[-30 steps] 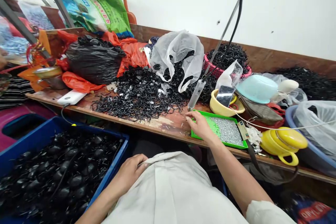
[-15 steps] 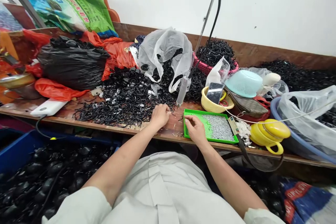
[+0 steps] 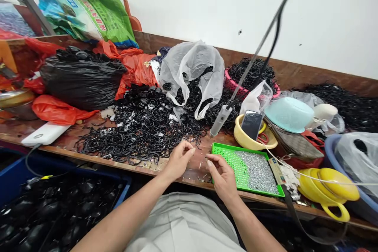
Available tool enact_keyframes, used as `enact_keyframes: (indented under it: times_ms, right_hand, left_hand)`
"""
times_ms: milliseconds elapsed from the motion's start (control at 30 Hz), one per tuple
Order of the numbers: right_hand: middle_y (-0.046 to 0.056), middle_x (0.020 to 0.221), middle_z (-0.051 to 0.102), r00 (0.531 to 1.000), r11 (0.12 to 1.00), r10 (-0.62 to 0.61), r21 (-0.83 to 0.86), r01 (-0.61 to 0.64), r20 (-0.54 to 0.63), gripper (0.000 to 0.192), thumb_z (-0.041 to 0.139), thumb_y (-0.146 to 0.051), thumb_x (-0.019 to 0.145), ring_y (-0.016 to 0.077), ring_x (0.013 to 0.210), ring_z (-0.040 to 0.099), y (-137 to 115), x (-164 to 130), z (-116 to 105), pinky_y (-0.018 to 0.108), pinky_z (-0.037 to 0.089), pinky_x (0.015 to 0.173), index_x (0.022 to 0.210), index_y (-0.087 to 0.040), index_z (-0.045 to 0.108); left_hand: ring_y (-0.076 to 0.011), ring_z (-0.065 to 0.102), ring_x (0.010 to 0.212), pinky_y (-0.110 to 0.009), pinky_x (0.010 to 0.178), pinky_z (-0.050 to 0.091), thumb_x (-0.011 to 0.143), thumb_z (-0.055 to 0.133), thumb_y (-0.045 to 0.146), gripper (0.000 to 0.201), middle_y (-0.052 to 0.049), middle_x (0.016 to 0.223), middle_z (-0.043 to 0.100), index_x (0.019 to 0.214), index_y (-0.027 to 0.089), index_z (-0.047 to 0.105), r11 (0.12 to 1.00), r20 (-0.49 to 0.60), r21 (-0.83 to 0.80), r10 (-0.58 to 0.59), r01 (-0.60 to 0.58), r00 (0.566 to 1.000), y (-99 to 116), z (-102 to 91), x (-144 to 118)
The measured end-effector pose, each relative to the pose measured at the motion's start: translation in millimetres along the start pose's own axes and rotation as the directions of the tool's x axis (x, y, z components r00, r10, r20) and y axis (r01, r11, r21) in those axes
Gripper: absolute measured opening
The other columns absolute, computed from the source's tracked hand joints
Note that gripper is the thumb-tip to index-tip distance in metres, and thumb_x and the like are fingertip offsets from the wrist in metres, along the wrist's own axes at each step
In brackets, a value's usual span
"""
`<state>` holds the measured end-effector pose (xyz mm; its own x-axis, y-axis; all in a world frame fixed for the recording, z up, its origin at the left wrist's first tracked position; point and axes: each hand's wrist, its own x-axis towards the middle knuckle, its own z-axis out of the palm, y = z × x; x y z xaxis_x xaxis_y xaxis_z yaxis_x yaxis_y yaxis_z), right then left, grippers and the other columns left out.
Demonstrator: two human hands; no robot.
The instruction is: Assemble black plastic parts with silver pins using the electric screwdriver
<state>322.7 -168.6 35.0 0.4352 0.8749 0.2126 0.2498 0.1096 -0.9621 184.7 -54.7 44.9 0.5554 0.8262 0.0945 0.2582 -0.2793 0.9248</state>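
Both bare hands are held over the front of the worktop (image 3: 193, 170), just below the middle of the frame, with a small gap left between them. The fingers of the left hand (image 3: 178, 162) are curled, thumb and forefinger brought close together; whether anything is pinched there cannot be told. On the right hand (image 3: 223, 178) the thumb and forefinger are narrowly spaced, and a small dark spot is seen at the fingertips — whether it is a held piece cannot be told.

At lower right of centre, a green perforated tray (image 3: 226, 156) is partly overlapped by the right hand, its right portion covered with small silvery pieces (image 3: 261, 174). Left of centre, a wide heap of black parts (image 3: 132, 138) is spread near the left hand, with a translucent plastic bag (image 3: 191, 61) laid over its back. Above the hands a clear-bodied tool (image 3: 221, 119) is hung from a cable, slanted, its tip pointed down.

Farther right, a phone (image 3: 252, 125) is propped in a yellow bowl (image 3: 240, 137), and a yellow cup (image 3: 311, 185) is placed by the tray. At lower left, more black pieces (image 3: 56, 212) are contained in a blue crate (image 3: 126, 189).
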Motion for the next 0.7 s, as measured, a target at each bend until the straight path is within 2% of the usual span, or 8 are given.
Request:
enact_keyframes:
  times_ms: [100, 200, 267, 367, 433, 533, 600, 700]
  right_hand:
    - [0.005, 0.093, 0.064, 0.983, 0.978, 0.058, 0.185, -0.091, 0.174, 0.024, 0.059, -0.036, 0.088, 0.0167, 0.079, 0.061, -14, 3, 27, 0.030, 0.053, 0.071, 0.106, -0.021, 0.064]
    - [0.001, 0.079, 0.063, 0.959, 0.934, 0.123, 0.297, -0.199, 0.255, 0.018, 0.062, -0.036, 0.086, 0.0138, 0.068, 0.059, -19, 8, 51, 0.027, 0.051, 0.066, 0.093, -0.020, 0.064]
    - [-0.001, 0.072, 0.061, 0.950, 0.918, 0.171, 0.310, -0.249, 0.260, 0.018, 0.062, -0.037, 0.086, 0.0124, 0.063, 0.057, -15, 11, 60, 0.025, 0.049, 0.061, 0.087, -0.020, 0.061]
    - [-0.001, 0.071, 0.059, 0.959, 0.942, 0.172, 0.247, -0.226, 0.224, 0.018, 0.058, -0.038, 0.089, 0.0124, 0.063, 0.056, -3, 9, 63, 0.025, 0.047, 0.060, 0.087, -0.020, 0.059]
    - [0.001, 0.078, 0.061, 0.970, 0.972, 0.126, 0.168, -0.162, 0.208, 0.017, 0.053, -0.036, 0.092, 0.0139, 0.069, 0.058, 7, 4, 60, 0.026, 0.049, 0.064, 0.090, -0.021, 0.058]
    - [0.003, 0.086, 0.063, 0.973, 0.999, 0.046, 0.015, -0.051, 0.227, 0.014, 0.048, -0.032, 0.094, 0.0159, 0.075, 0.061, 20, -8, 54, 0.029, 0.049, 0.070, 0.095, -0.022, 0.058]
    - [0.003, 0.084, 0.062, 0.973, 0.997, -0.012, -0.072, 0.029, 0.229, 0.012, 0.048, -0.029, 0.094, 0.0165, 0.076, 0.060, 25, -14, 52, 0.030, 0.048, 0.071, 0.094, -0.022, 0.058]
    - [0.002, 0.082, 0.061, 0.967, 0.983, -0.091, -0.136, 0.126, 0.237, 0.010, 0.048, -0.025, 0.093, 0.0168, 0.076, 0.059, 26, -15, 53, 0.030, 0.047, 0.071, 0.094, -0.023, 0.058]
  left_hand:
    - [-0.0087, 0.051, 0.056, -0.021, 0.055, 0.043, 0.081, 0.064, 0.039, 0.027, 0.004, 0.068, 0.056, 0.088, 0.020, 0.046, 0.790, 0.091, -0.578, -0.188, 0.206, 0.978, 6, -3.8, -25]
    - [-0.0071, 0.050, 0.050, -0.019, 0.051, 0.040, 0.075, 0.072, 0.037, 0.035, 0.005, 0.063, 0.056, 0.085, 0.020, 0.044, 0.606, 0.113, -0.745, -0.298, 0.279, 0.948, 4, -8.7, -39]
    - [-0.0080, 0.051, 0.051, -0.020, 0.052, 0.040, 0.074, 0.072, 0.039, 0.034, 0.004, 0.064, 0.057, 0.083, 0.019, 0.046, 0.617, 0.121, -0.726, -0.323, 0.305, 0.939, -2, -16.2, -38]
    - [-0.0109, 0.053, 0.057, -0.024, 0.056, 0.043, 0.077, 0.068, 0.042, 0.029, 0.002, 0.067, 0.058, 0.080, 0.018, 0.053, 0.856, 0.035, -0.448, -0.272, 0.258, 0.962, -13, -38.7, -19]
    - [-0.0142, 0.055, 0.068, -0.027, 0.065, 0.045, 0.082, 0.063, 0.039, 0.022, -0.001, 0.073, 0.059, 0.079, 0.018, 0.057, 0.991, -0.085, -0.028, -0.135, 0.133, 0.987, -21, -59.9, 3]
    - [-0.0203, 0.057, 0.089, -0.034, 0.083, 0.044, 0.087, 0.056, 0.027, 0.010, -0.006, 0.090, 0.060, 0.085, 0.020, 0.063, 0.820, -0.093, 0.572, 0.025, 0.033, 0.995, -32, -90.5, 35]
    - [-0.0232, 0.056, 0.096, -0.036, 0.085, 0.044, 0.086, 0.055, 0.020, 0.011, -0.008, 0.095, 0.058, 0.091, 0.021, 0.065, 0.695, -0.056, 0.719, 0.026, 0.022, 0.998, -38, -104.4, 49]
    - [-0.0241, 0.055, 0.099, -0.036, 0.085, 0.045, 0.084, 0.055, 0.017, 0.019, -0.009, 0.100, 0.055, 0.100, 0.021, 0.065, 0.653, -0.039, 0.757, 0.010, 0.023, 0.999, -45, -115.2, 55]
